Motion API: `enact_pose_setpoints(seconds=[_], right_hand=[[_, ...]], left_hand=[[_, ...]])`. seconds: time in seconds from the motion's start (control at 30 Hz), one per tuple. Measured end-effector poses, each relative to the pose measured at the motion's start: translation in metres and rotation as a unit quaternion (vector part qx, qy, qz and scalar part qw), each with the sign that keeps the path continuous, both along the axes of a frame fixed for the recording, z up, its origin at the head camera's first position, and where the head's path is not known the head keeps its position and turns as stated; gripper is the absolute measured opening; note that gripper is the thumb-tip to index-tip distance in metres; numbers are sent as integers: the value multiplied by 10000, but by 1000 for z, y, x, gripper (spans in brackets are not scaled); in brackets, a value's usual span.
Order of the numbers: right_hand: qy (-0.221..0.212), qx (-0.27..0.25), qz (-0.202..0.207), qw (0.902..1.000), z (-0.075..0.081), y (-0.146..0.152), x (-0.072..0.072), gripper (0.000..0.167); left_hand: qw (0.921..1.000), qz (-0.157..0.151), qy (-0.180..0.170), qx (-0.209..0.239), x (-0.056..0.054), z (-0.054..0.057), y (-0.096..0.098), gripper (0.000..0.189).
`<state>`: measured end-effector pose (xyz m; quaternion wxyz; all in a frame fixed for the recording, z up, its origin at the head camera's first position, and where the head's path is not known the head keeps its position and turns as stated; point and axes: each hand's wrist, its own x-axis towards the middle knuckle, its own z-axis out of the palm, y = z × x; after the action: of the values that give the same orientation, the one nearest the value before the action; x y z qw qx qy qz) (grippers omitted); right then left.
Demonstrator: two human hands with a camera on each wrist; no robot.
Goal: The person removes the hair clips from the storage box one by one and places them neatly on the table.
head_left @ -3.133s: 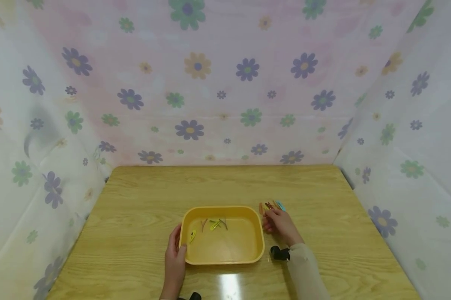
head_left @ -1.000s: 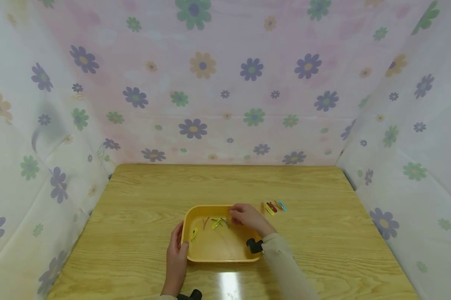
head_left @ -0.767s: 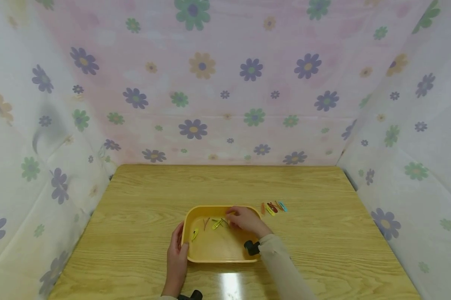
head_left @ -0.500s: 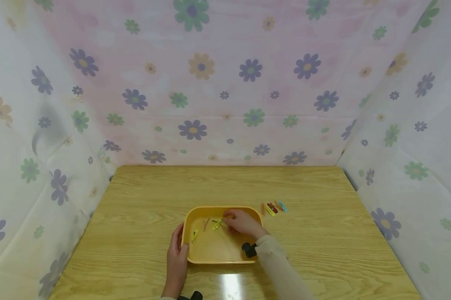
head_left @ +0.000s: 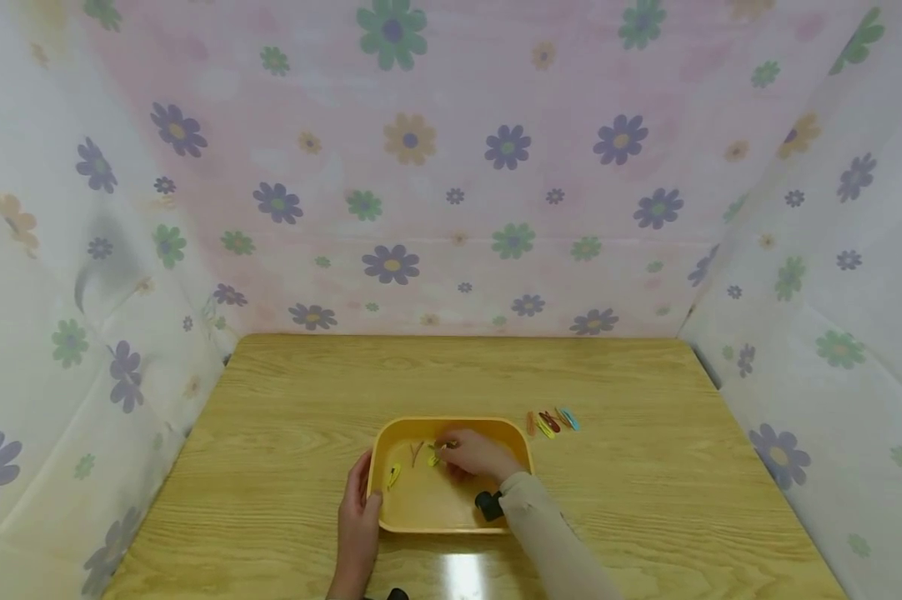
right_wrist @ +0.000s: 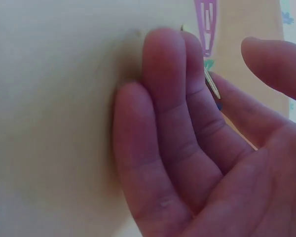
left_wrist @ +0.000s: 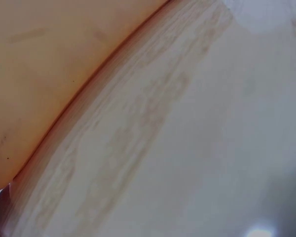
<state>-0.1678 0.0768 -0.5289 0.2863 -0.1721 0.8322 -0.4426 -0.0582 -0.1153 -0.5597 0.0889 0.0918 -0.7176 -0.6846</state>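
A yellow tray [head_left: 421,512] lies on the table. My left hand [head_left: 358,529] grips its left side, thumb over the rim and fingers along the outer wall. Inside, a yellow hair clip [head_left: 394,477] lies at the left, a reddish-brown one [head_left: 417,454] nearby. My right hand [head_left: 477,454] is inside the tray, fingers over a yellow-green hair clip [head_left: 432,459], partly covering it. In the right wrist view the thumb stands apart from the loosely bent fingers. A purple hair clip [right_wrist: 206,27] and a thin metallic edge show past the fingertips.
Beyond the tray's right rim several hair clips lie on the table [head_left: 646,467]: an orange one [head_left: 530,423], a yellow one [head_left: 545,429], a dark red one [head_left: 549,421] and a blue one [head_left: 571,419] among them. A flower-printed curtain [head_left: 451,167] encloses the back and sides.
My right hand has moved from the clips on the table into the tray, then further left to the yellow-green clip. The left hand keeps its grip on the tray.
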Motion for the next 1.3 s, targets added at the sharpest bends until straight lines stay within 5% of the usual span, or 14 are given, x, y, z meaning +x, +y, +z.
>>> enact_pose_setpoints(seconds=[0.3, 0.6, 0.87, 1.1, 1.3], right_hand=[[153, 387, -175, 9990, 1, -5, 3, 11], [538, 672, -129, 9962, 6, 0, 5, 7], [858, 898, -152, 9921, 7, 5, 1, 23], [1458, 1535, -134, 9772, 12, 7, 5, 7], [1443, 1444, -248, 9786, 9, 12, 6, 10]], left_hand=[[10000, -3, -18, 37, -4, -16, -3, 59], [9999, -1, 5, 126, -6, -16, -2, 58], [9999, 105, 8, -94, -4, -15, -1, 59], [10000, 50, -29, -14, -3, -10, -1, 58], [9999, 67, 41, -100, -3, -14, -1, 59]])
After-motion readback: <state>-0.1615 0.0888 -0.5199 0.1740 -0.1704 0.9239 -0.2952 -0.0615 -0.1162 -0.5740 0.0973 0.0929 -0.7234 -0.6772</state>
